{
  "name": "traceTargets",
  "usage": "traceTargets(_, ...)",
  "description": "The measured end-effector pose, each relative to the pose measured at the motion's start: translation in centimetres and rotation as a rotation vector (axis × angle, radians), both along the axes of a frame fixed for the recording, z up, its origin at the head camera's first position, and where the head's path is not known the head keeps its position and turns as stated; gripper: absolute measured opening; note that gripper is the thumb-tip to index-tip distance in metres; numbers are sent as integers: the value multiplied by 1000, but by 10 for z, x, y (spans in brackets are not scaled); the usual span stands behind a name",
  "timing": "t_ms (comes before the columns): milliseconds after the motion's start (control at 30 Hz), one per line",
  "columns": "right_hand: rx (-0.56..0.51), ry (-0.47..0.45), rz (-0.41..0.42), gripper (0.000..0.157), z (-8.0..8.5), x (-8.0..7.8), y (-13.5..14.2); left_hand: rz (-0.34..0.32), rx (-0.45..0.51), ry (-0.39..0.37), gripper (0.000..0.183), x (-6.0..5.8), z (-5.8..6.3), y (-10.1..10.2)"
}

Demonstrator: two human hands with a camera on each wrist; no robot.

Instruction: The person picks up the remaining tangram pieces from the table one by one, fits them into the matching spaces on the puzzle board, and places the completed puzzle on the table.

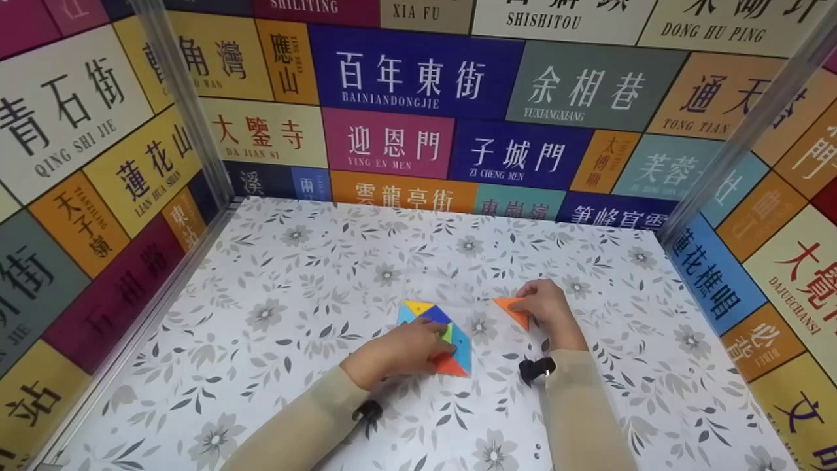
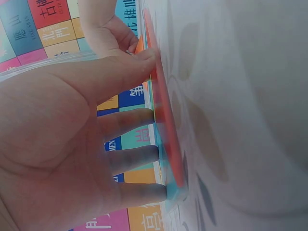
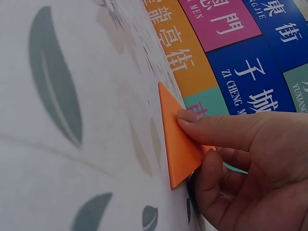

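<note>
Flat tangram pieces lie fitted together on the table, partly hidden by my left hand (image 1: 400,352). Among them are a yellow triangle (image 1: 419,306), a dark blue piece (image 1: 433,314), a light blue piece (image 1: 463,345) and a red-orange triangle (image 1: 452,366). A bit of green (image 1: 448,333) shows between the fingers. In the left wrist view, the left fingers are straight and spread, their tips touching the pieces. To the right of this group, my right hand (image 1: 549,313) pinches an orange triangle (image 3: 179,139) between thumb and fingers, tilted, one edge close to the tabletop.
The table (image 1: 314,261) has a white cloth with grey flowers and leaves. Walls (image 1: 418,72) of colored blocks with Chinese street names rise at the back and both sides. Clear corner posts stand at the back left and right. A dark strap (image 1: 537,371) sits at the right wrist.
</note>
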State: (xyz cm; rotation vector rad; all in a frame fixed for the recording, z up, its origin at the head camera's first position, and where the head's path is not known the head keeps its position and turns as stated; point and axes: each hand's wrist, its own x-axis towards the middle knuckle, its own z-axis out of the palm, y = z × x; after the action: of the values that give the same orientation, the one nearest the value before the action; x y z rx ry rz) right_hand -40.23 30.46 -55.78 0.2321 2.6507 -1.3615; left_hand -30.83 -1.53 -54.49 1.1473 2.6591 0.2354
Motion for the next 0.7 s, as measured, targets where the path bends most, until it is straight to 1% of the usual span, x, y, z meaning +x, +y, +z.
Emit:
traceTargets(100,38,16,13,20,2,-1,-1,12,-1,-22,48,0,1,0)
traceTargets(267,80,-12,31,21,8,-1,-3,43,3,-64,50,1,2,0)
traceTargets(433,72,-37,40,20,15,0,-7,44,1,-63,50,2,3,-1)
traceTargets(500,66,-33,43,19,16,1,-10,42,2,-62,50,2,4,-1)
traceTargets(600,56,-32,46,19,18,1,-13,29,2,-52,50,1,3,-1)
traceTargets(700,45,-50,40,18,20,1,-15,21,1,-48,50,1,3,-1)
